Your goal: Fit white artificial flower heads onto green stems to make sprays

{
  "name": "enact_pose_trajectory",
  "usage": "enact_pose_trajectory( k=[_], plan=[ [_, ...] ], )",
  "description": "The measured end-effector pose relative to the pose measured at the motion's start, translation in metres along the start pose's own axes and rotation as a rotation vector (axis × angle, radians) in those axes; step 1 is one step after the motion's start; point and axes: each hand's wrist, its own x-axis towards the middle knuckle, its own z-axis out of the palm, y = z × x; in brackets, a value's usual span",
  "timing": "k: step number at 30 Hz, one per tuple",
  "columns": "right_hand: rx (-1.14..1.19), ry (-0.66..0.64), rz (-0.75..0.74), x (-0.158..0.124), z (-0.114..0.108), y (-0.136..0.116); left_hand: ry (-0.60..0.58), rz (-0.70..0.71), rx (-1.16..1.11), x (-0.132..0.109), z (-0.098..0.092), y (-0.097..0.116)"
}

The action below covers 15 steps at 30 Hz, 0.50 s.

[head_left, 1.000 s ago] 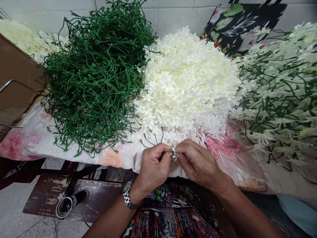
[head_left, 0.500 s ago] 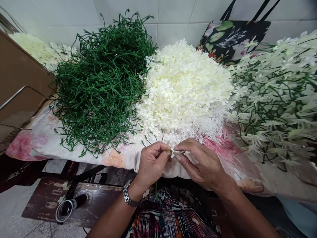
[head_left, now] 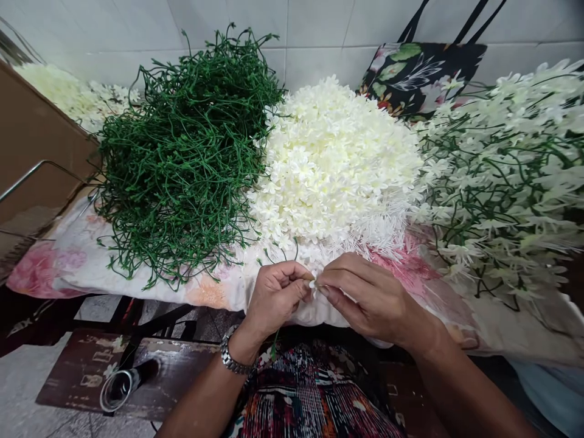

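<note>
My left hand (head_left: pixel 279 293), with a metal watch on its wrist, pinches a green stem whose lower end hangs beneath the palm. A small white flower (head_left: pixel 312 283) sits at the fingertips, between the two hands. My right hand (head_left: pixel 365 292) is closed, its thumb and fingertips touching the flower's right side; what exactly they grip is too small to tell. Beyond the hands lie a tangled pile of green stems (head_left: pixel 182 158) at the left and a heap of white flower heads (head_left: pixel 337 158) in the middle. White flowers on green stems (head_left: pixel 515 182) spread at the right.
A floral cloth (head_left: pixel 210 292) covers the work surface. Cardboard (head_left: pixel 41 134) and a bent metal rod stand at the left. A black floral bag (head_left: pixel 420 76) leans on the tiled wall. Below left, a glass (head_left: pixel 117 390) rests on a dark wooden bench.
The thin white strand seen at my right fingertips no longer shows. Both hands remain together, with the flower slightly turned between them. The whole view has shifted a little.
</note>
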Motion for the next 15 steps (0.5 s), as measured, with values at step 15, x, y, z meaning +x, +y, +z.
enact_pose_trajectory(
  k=[15],
  plan=[
    [-0.062,-0.085,-0.050,0.006,-0.008,-0.001,-0.070,0.048,0.087,0.000,-0.003,0.000]
  ],
)
